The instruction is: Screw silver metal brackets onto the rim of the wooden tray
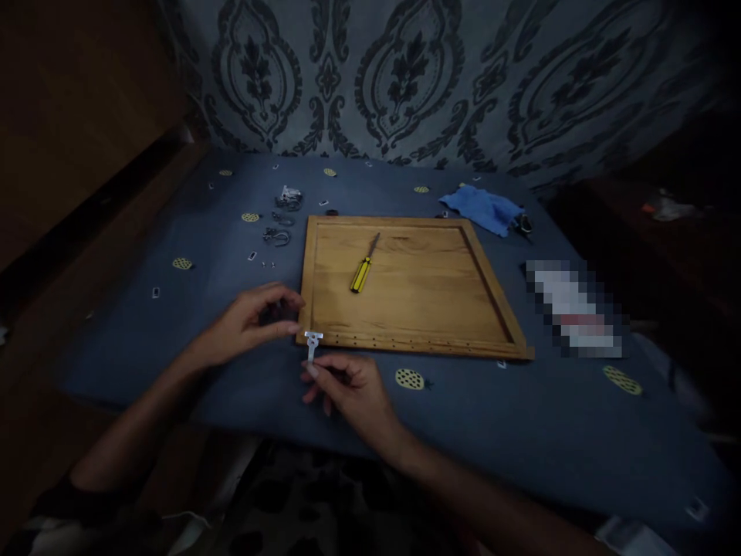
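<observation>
- Two hands are counted: one left hand (260, 320), one right hand (353, 390).
- One metal bracket (313, 340) is held.
- One wooden framed board (425, 286) is seen.
- One yellow-handled screwdriver (362, 274) is seen.
- One blue cloth (483, 208) is seen.
- Three small groups of metal fittings (288, 199) are made out; the pieces within them cannot be counted.
- Two tiny loose pieces (274, 265) are counted.
- At least seven pineapple prints (410, 378) are counted.
- One pixelated item (573, 309) is shown.

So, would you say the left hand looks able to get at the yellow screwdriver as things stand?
Probably yes: the left hand is at the near left corner of the wooden panel, seemingly holding nothing loose, and only the low rim appears to stand between it and the screwdriver.
</observation>
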`<state>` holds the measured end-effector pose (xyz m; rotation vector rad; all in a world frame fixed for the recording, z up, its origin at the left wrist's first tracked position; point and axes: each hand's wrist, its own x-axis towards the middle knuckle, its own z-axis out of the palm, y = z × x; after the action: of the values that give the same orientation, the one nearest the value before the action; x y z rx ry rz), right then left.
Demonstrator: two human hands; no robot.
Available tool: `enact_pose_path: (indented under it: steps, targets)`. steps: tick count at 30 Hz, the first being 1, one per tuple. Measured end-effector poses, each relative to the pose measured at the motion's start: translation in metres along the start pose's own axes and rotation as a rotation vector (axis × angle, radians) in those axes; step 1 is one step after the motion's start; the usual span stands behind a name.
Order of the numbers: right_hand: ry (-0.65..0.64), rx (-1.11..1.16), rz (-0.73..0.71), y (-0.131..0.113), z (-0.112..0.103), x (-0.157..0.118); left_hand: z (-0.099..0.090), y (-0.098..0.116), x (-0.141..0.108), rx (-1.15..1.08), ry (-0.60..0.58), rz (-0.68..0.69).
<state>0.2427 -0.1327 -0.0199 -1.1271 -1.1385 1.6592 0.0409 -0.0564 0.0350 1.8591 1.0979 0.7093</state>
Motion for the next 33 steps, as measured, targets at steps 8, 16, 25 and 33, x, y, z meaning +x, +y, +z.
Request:
enact_pose_path:
  steps: [8, 16, 25, 33]
  targets:
    - [-0.06, 0.049, 0.034, 0.0, -0.005, -0.001, 0.027, -0.016, -0.029, 0.16, -0.092, 0.086]
    - [-0.075, 0.08, 0.128, -0.006, -0.005, 0.003, 0.032, -0.022, -0.029, 0.209, -0.08, 0.119]
    - [-0.073, 0.038, 0.159, -0.007, -0.007, 0.004, 0.036, -0.017, -0.028, 0.23, -0.072, 0.119]
    - [-0.119, -0.024, 0.163, -0.006, -0.01, 0.005, 0.036, -0.024, -0.028, 0.223, -0.006, 0.137]
